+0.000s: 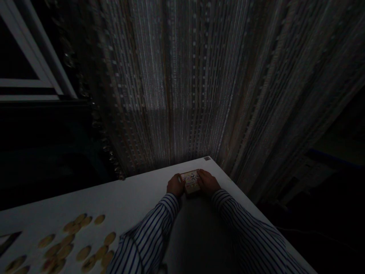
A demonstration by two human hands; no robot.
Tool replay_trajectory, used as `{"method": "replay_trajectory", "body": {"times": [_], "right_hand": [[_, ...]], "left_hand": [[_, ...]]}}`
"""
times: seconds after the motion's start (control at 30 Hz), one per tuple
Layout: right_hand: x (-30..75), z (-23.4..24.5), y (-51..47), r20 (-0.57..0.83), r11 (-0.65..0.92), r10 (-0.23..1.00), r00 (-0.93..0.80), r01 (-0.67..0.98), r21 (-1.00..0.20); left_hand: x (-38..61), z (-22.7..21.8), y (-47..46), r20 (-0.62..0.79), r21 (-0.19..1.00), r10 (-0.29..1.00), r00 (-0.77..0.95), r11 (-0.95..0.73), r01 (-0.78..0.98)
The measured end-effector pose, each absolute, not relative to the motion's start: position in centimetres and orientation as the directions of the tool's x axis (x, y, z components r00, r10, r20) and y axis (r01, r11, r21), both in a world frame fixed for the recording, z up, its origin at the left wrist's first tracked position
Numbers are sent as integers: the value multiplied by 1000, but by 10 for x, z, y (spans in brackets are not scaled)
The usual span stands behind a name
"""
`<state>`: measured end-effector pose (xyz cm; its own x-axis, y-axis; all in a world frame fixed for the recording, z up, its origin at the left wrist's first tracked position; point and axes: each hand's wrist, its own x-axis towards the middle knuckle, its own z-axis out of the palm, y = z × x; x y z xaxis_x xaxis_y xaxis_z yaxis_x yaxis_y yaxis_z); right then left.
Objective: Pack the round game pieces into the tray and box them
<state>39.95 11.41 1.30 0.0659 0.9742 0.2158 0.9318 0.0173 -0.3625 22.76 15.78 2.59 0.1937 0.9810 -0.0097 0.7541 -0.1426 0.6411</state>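
Observation:
Between my two hands is a small flat box (191, 182) with dark printed figures on its pale top and a reddish-brown edge. My left hand (176, 185) grips its left side, thumb along the near left edge. On the opposite side my right hand (208, 182) is closed round the right edge, fingers partly over the top. The box is just above or on the far end of the white table (137, 190); the dim light does not show which. Its underside and the fingertips beneath are hidden.
Several round yellowish wooden discs (65, 251) lie scattered and overlapping at the table's near left. A dark-edged flat object (8, 241) sits at the far left. Behind the table hangs a striped string curtain (182, 83). A small grey square (207, 158) marks the far corner.

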Motion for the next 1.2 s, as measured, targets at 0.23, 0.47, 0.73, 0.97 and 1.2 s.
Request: {"method": "replay_trajectory", "body": {"times": [0.23, 0.47, 0.73, 0.97, 1.2], "right_hand": [[401, -7, 112, 292, 89, 956, -20, 970, -226], [400, -10, 112, 286, 65, 958, -2, 975, -211], [413, -4, 106, 292, 154, 955, -49, 925, -348], [433, -23, 90, 321, 390, 902, -288, 862, -324], [435, -33, 93, 323, 380, 904, -281, 874, -303]], "left_hand": [[226, 22, 148, 123, 552, 930, 347, -355, 754], [214, 3, 146, 155, 361, 739, 655, -660, 659], [210, -4, 147, 240, 401, 718, 653, -686, 607], [201, -7, 142, 242, 401, 666, 706, -731, 552], [205, -5, 137, 205, 423, 697, 687, -696, 580]]}}
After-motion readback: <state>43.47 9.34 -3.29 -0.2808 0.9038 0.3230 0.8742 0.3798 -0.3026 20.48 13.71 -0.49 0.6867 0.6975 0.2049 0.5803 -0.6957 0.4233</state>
